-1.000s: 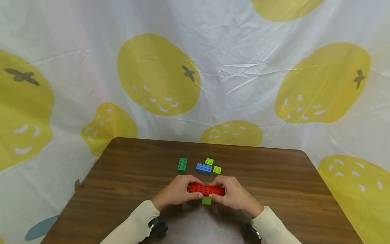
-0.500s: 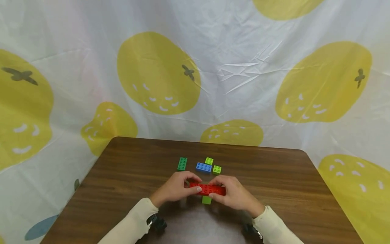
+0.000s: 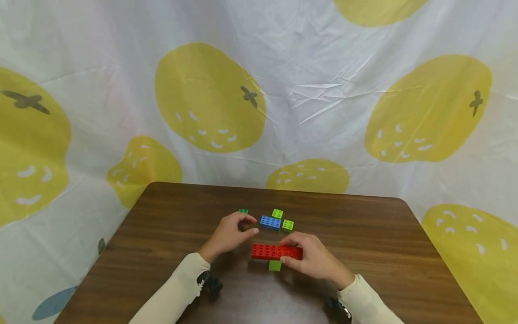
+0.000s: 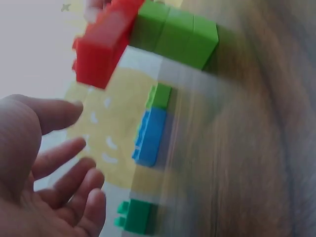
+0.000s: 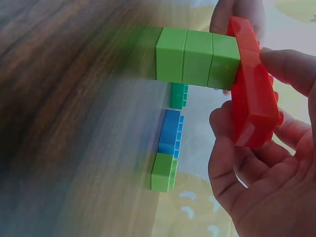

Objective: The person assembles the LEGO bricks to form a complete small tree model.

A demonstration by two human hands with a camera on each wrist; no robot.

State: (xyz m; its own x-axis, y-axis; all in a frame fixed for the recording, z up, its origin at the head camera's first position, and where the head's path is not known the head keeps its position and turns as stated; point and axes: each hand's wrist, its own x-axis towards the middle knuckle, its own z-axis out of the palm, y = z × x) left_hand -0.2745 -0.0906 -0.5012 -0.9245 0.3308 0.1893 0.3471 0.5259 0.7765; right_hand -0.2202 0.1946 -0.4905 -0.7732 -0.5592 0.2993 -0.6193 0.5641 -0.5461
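Note:
Two red toy bricks (image 3: 264, 251) lie end to end across the top of a light green brick column (image 3: 274, 266). In the right wrist view, the column (image 5: 197, 58) consists of three stacked light green bricks. My right hand (image 3: 314, 259) grips the right red brick, thumb on the near side and fingers on the far side. My left hand (image 3: 227, 234) is off the red bricks, beyond their left end, fingers loosely bent with nothing between them. It partly hides a dark green brick (image 3: 243, 211) in the head view; the left wrist view shows that brick (image 4: 137, 216) below the fingers.
A blue brick (image 3: 270, 222) lies behind the red bricks. One small light green brick (image 3: 277, 213) is behind it and another light green brick (image 3: 288, 225) is at its right. The brown table (image 3: 364, 234) ends at a lemon-print curtain (image 3: 315, 135).
My left hand has let go of the left red brick and moved away and to the left, over toward the dark green brick. My right hand keeps its grip almost in place.

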